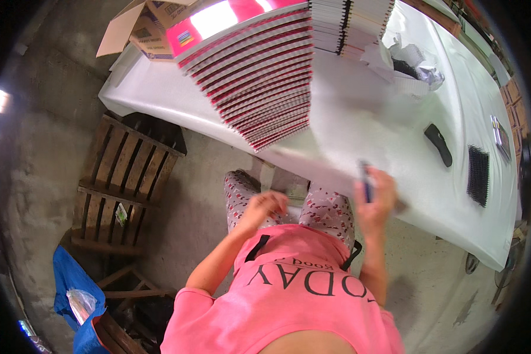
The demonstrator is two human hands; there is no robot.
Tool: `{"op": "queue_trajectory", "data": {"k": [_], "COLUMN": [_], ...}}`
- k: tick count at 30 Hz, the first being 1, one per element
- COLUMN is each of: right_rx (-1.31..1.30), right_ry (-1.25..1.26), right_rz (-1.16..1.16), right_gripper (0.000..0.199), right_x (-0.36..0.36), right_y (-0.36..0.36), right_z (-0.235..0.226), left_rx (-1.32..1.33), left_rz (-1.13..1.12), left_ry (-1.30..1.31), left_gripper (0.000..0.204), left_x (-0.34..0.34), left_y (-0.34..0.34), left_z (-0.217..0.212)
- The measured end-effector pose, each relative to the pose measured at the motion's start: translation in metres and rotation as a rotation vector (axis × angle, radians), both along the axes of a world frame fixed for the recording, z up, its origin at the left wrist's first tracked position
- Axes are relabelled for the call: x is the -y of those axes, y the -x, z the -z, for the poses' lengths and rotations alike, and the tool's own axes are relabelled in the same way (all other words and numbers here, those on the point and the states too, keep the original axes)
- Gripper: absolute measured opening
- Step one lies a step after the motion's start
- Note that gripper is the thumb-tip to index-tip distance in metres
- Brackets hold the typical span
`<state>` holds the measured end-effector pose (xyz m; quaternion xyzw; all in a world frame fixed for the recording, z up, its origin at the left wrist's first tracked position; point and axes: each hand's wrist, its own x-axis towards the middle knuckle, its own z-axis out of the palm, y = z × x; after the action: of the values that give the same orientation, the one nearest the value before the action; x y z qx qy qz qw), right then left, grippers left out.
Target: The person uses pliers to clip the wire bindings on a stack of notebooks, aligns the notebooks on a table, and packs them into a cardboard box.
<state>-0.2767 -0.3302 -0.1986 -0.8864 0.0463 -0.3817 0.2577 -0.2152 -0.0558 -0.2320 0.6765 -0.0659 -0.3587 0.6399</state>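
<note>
My right hand [379, 197], blurred by motion, is closed around a slim dark tool [367, 183] at the table's near edge; its exact kind is smeared. My left hand [265, 207] hovers over my lap, its fingers loosely bent, with nothing visible in them. Ahead stands a tall stack of spiral-bound books [265, 88] with pink covers, its layers showing white page edges and red lines. More bound books [330, 26] with black coil spines stand right behind it.
A white-covered table [360, 135] carries crumpled plastic with black coils [416, 68], a black curved object [438, 144], a bundle of black coils [478, 176] and a small metallic case [501, 138]. An open carton [150, 35] sits far left. On the floor side are a wooden slatted chair [121, 183] and a blue bag [71, 283].
</note>
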Motion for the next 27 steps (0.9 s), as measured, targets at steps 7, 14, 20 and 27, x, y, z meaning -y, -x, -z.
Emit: {"op": "queue_trajectory", "data": {"k": [7,14,20,27], "right_rx": [-0.236,-0.312,-0.39,-0.373], "right_ry": [0.242,0.263,0.228,0.19], "right_rz": [-0.114,-0.084,-0.066,-0.137], "right_gripper": [0.043,0.044,0.043,0.04], "right_x": [-0.12,-0.14,-0.144,-0.143], "right_y": [-0.053,-0.065,-0.069,-0.071], "right_z": [-0.007,-0.004,0.003,0.014], "left_rx": [-0.224,-0.168,-0.026,0.058], "left_rz": [-0.522,-0.556,-0.548,-0.53], "left_ry": [0.34,0.424,0.459,0.492], "left_gripper": [0.045,0.02,0.02,0.018], "left_x": [-0.008,-0.003,-0.003,-0.004], "left_y": [-0.058,-0.078,-0.086,-0.091], "left_z": [-0.016,0.004,0.023,0.031]}}
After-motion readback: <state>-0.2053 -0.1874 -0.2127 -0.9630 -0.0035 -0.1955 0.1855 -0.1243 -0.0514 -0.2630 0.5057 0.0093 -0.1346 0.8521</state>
